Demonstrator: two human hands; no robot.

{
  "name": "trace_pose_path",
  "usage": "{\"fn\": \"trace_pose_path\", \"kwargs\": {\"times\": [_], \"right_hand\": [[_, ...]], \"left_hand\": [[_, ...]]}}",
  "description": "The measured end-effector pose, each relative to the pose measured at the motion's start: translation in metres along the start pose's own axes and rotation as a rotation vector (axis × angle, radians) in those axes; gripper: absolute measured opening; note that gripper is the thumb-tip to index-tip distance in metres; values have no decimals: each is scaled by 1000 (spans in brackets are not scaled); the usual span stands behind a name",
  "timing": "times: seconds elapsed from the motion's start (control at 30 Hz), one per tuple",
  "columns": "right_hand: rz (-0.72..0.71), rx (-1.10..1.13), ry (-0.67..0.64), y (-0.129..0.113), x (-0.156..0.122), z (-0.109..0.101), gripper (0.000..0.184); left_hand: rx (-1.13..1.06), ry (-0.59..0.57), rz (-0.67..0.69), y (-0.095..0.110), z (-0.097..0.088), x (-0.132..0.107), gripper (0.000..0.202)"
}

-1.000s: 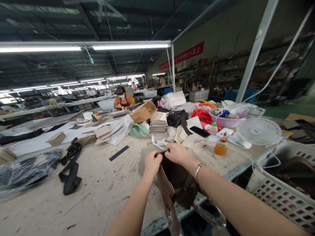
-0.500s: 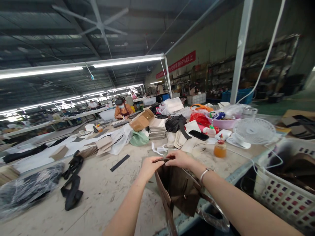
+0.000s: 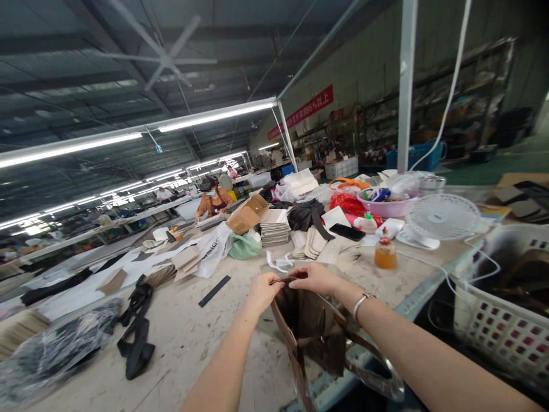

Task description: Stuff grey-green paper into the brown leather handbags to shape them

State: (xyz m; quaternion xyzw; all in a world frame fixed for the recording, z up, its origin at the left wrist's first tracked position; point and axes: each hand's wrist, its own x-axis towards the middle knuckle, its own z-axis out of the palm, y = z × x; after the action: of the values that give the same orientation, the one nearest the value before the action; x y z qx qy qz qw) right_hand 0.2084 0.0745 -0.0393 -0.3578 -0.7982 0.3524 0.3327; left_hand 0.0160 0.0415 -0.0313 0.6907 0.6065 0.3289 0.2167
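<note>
A dark brown bag (image 3: 319,326) with its mouth open hangs between my forearms at the table's front edge. My left hand (image 3: 263,290) pinches the far rim of the bag. Close beside it, my right hand (image 3: 315,278) grips the same rim, thumb and fingers pressed together. A bag handle (image 3: 380,380) loops out below my right forearm, which wears a bangle. The bag's lower part is partly out of view.
The worktable (image 3: 189,343) bears black straps (image 3: 136,337), a small dark strip (image 3: 214,290), stacked card pieces (image 3: 274,228), a phone (image 3: 347,232), a bottle of amber liquid (image 3: 385,254) and a white fan (image 3: 442,217). Right stands a white basket (image 3: 506,320). A co-worker (image 3: 213,200) sits across.
The view has tilted slightly, shifting the table's things. Both hands keep hold of the bag's rim and have hardly moved. The co-worker's posture has shifted a little.
</note>
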Motion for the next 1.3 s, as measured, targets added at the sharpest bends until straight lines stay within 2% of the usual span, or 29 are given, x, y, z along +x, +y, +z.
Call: {"fn": "trace_pose_path", "kwargs": {"times": [0.2, 0.43, 0.53, 0.6, 0.73, 0.87, 0.9, 1.0, 1.07, 1.3], "right_hand": [[15, -130, 33, -19, 16, 7, 14], [152, -218, 85, -17, 25, 18, 11], [234, -215, 81, -17, 28, 20, 9], [282, -202, 59, -18, 31, 23, 10], [333, -167, 22, -20, 36, 26, 24], [263, -73, -10, -15, 28, 19, 14], [229, -43, -18, -12, 24, 17, 17], [151, 17, -31, -1, 12, 9, 45], [127, 19, -21, 1, 7, 7, 50], [68, -40, 29, -14, 17, 14, 16]], "left_hand": [[-65, -5, -5, -8, 2, -1, 20], [-169, -33, -43, -6, -1, -2, 17], [-277, -51, -24, -3, -1, -5, 29], [-344, -16, -15, -5, 1, -6, 29], [-402, 76, -46, -15, 7, -5, 18], [-425, 103, -77, -17, 9, -6, 16], [-429, 105, -81, -16, 9, -6, 15], [-442, 101, -82, -13, 9, -7, 14], [-448, 95, -82, -12, 9, -8, 15], [-466, 59, -84, -14, 9, -6, 14]]}}
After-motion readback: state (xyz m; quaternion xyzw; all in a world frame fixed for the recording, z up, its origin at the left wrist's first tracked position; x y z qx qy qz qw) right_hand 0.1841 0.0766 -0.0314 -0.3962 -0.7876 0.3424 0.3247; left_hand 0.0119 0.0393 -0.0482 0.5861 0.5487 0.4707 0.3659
